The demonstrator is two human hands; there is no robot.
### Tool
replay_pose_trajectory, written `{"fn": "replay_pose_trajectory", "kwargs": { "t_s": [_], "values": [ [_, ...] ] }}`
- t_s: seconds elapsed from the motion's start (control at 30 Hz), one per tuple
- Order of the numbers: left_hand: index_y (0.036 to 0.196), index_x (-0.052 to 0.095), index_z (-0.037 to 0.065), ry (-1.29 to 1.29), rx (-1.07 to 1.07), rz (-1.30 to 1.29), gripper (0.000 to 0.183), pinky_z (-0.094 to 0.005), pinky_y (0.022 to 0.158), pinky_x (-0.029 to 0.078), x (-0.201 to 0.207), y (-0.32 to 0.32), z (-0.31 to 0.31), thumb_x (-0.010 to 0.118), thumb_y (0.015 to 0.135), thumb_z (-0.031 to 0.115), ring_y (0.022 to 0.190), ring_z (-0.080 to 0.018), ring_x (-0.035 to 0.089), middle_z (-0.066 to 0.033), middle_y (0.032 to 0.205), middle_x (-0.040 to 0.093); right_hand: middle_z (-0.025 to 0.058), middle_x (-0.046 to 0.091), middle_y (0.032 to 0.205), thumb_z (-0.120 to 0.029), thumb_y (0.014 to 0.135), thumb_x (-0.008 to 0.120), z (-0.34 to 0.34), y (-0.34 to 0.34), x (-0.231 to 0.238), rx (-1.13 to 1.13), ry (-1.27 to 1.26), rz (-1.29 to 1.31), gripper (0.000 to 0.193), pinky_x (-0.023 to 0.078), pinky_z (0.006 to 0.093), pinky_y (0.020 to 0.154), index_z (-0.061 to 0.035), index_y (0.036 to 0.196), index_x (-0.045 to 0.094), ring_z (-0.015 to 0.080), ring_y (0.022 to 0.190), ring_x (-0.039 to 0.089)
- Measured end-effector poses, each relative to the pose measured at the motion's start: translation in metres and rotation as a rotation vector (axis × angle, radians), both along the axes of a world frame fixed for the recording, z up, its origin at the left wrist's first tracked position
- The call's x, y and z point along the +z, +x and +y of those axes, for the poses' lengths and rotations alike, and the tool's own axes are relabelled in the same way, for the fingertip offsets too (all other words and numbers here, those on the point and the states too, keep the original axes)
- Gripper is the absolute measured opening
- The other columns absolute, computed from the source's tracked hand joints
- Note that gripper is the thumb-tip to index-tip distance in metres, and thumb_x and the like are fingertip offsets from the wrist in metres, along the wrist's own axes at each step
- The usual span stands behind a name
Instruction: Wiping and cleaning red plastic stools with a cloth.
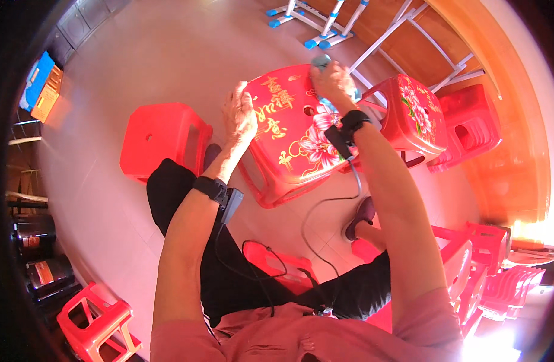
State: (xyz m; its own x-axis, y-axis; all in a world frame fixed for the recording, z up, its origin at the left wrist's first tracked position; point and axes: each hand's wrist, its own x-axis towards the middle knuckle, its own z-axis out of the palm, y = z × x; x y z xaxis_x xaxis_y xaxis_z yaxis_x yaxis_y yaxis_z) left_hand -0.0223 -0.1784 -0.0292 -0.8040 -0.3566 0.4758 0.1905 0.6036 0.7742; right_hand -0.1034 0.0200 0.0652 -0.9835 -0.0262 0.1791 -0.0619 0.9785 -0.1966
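In front of me stands a red plastic stool [289,142], its seat printed with gold lettering and pink-and-white flowers. My left hand [239,116] lies along the left edge of the seat, fingers stretched out and holding nothing. At the far right corner of the seat, my right hand [333,83] is closed on a blue-green cloth [320,61], which rests against the seat top. Part of the cloth is hidden under the palm, and the hand is slightly blurred. Both wrists wear black bands with small dark boxes and cables.
A plain red stool [162,142] is at the left, a flowered red stool [413,111] at the right, beside stacked stools [473,123]. White metal legs with blue feet [319,27] stand far off. Another red stool [99,323] is near left. Cables [307,220] hang before my lap.
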Motion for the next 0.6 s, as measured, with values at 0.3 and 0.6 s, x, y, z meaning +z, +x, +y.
{"fn": "replay_pose_trajectory", "kwargs": {
  "t_s": [0.3,0.6],
  "values": [
    [0.13,0.046,0.005,1.139,-0.324,-0.181,0.069,-0.0402,0.098,0.041,-0.028,-0.013,-0.019,0.038,0.093,0.062,0.115,-0.024,0.051,-0.0112,0.12,0.056,0.0178,0.062,0.106,-0.04,0.072,0.067,-0.069,0.062,-0.013,0.575,-0.162,0.045,0.049,0.053,0.0479,0.073,-0.0117,0.112,0.063,0.0372,0.086,0.065],
    [0.138,0.041,0.004,0.632,-0.375,-0.571,0.077,-0.039,0.098,0.039,0.01,-0.035,-0.064,0.042,0.089,0.064,0.115,-0.0242,0.051,-0.0136,0.133,0.051,0.0136,0.055,0.105,-0.021,0.071,0.075,0.024,0.193,0.017,0.906,-0.374,0.014,0.047,0.05,0.042,0.08,-0.0134,0.115,0.06,0.0339,0.098,0.058]
  ]
}}
